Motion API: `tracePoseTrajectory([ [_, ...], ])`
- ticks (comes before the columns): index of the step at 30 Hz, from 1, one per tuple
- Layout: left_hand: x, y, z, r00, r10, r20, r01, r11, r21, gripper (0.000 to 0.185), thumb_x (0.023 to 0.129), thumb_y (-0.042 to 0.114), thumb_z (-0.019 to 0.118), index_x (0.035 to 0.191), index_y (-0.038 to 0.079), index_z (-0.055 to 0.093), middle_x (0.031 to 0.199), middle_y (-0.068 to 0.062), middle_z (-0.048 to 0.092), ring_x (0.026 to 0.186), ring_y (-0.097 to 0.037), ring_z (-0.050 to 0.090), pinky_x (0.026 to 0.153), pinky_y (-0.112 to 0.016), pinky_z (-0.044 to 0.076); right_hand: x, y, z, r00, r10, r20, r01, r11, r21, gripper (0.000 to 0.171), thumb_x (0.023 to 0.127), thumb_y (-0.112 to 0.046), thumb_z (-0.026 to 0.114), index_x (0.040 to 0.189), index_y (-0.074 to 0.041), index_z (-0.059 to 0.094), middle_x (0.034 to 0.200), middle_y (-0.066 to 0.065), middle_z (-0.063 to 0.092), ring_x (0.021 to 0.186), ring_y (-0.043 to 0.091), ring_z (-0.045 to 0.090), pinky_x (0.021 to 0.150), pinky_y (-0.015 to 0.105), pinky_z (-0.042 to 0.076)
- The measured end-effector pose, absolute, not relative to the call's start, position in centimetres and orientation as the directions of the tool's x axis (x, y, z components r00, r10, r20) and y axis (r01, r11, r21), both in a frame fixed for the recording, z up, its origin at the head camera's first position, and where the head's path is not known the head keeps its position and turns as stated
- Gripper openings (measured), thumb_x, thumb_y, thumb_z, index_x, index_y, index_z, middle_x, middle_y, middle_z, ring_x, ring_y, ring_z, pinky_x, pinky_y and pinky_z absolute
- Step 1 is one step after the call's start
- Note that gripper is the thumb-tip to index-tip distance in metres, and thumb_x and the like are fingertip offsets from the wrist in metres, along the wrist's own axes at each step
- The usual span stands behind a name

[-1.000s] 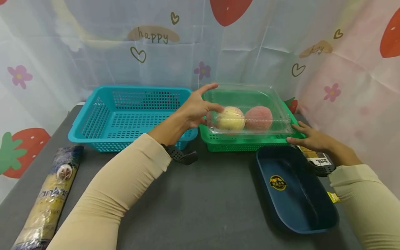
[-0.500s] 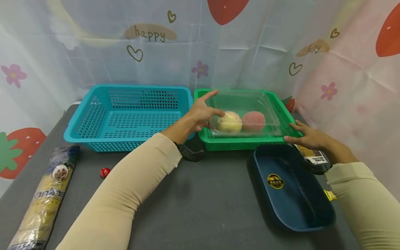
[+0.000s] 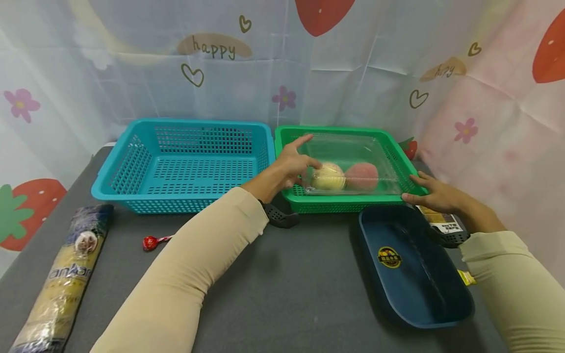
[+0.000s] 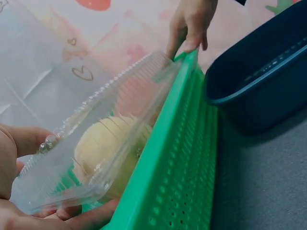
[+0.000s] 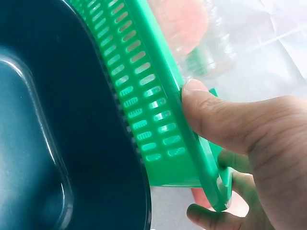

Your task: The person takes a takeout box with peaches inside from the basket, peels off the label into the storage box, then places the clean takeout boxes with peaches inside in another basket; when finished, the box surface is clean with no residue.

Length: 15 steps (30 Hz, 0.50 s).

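A clear plastic box (image 3: 353,164) holding a yellow fruit (image 3: 328,176) and a pink fruit (image 3: 363,176) lies inside the green basket (image 3: 344,131). My left hand (image 3: 304,159) holds the box at its left end, thumb on the lid and fingers beneath, as the left wrist view shows on the box (image 4: 96,143). My right hand (image 3: 415,189) grips the green basket's front right corner. The right wrist view has its thumb (image 5: 211,110) on the rim of the basket (image 5: 153,96) and its fingers curled below.
An empty blue basket (image 3: 185,157) stands left of the green one. A dark blue tray (image 3: 410,264) lies in front of the green basket, by my right arm. A red lollipop (image 3: 150,242) and a long noodle packet (image 3: 62,279) lie at the left. A printed curtain closes the back and sides.
My left hand has lowered the clear box from above the rim down into the green basket. My right hand has stayed on the basket's corner.
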State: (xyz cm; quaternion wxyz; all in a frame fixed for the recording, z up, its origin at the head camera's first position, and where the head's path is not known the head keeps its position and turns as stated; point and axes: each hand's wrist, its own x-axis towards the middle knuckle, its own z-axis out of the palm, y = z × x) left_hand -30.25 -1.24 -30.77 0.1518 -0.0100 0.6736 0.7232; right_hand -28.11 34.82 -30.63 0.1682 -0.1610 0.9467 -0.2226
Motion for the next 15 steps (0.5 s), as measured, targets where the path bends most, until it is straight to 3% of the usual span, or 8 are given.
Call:
tracePoseTrajectory([
  [7,-30.7,-0.9,-30.96,-0.953,0.194,-0.233,-0.23,0.037,0.972,0.082,0.087,-0.001,0.068,0.15,0.04,0.033,0.15,-0.018,0.031,0.039,-0.014,0.025,0.039,-0.037,0.043,-28.03,34.9,-30.66,-0.892,-0.375,-0.252,-0.224,0.851,-0.475,0.085,0.096,-0.038,0.058,0.149,0.01,0.012,0.151,0.036,-0.006,0.134,0.059,-0.001,0.1,0.073,0.011],
  [15,-30.69,-0.57,-30.92,-0.937,0.208,-0.28,-0.266,0.094,0.959,0.083,0.089,0.0,0.067,0.15,0.04,0.03,0.146,-0.018,0.037,0.04,-0.014,0.022,0.039,-0.038,0.04,-27.96,34.81,-30.64,-0.892,-0.38,-0.243,-0.233,0.849,-0.474,0.085,0.096,-0.037,0.058,0.149,0.011,0.012,0.151,0.036,-0.005,0.134,0.059,0.0,0.1,0.072,0.012],
])
